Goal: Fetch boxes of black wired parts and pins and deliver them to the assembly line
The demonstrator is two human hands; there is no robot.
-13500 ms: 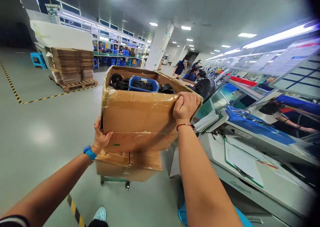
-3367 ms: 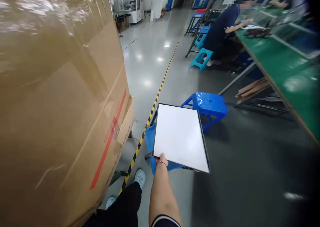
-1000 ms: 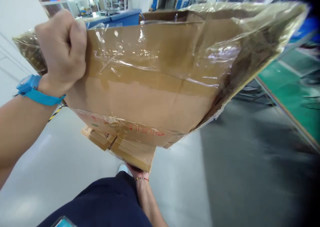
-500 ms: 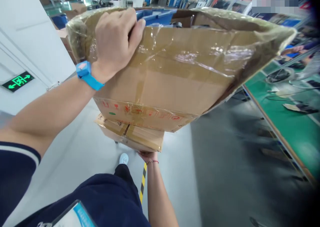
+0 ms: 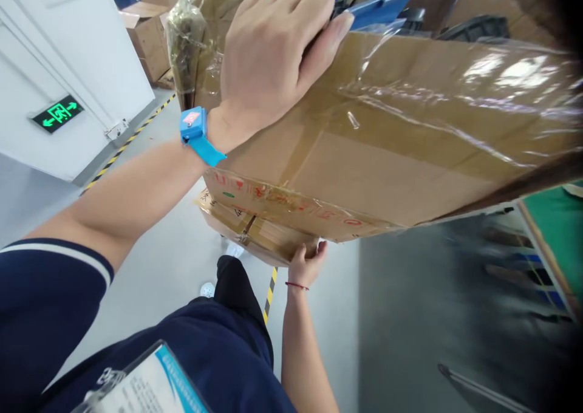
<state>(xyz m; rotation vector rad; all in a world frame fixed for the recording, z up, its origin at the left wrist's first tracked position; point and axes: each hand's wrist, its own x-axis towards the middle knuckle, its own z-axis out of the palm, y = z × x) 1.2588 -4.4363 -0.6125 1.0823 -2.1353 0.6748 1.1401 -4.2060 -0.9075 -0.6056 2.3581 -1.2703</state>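
Grey polished factory flooring with a yellow-and-black hazard stripe (image 5: 270, 291) runs under the scene, and a white wall carries a green exit sign (image 5: 57, 113) at nine o'clock. Filling the upper right of the view from twelve to three o'clock is a large brown cardboard box wrapped in clear glossy tape (image 5: 410, 133), open at the top and tipped with its near face sloping toward the camera; it rests on a second, flatter brown cardboard carton (image 5: 246, 234) beneath it at about six o'clock from the big box's centre. The left hand (image 5: 273, 54), with a blue wristband (image 5: 197, 135), is draped over the top rim, fingers together and curled down over the edge beside a blue plastic bin (image 5: 378, 3) inside. The right hand (image 5: 306, 266), with a thin red cord at the wrist, reaches up under the lower carton's corner, fingers cupped against its underside. By the look of it the step in hand is steering or steadying the stacked load while moving it; the next move would call for a firm hold at both rim and base so the tilted box does not slide off. Compared with half a second ago, the box sits closer and higher in view, the left hand has slid further right along the rim, the right hand shows more plainly, and the exit sign has shifted upward.
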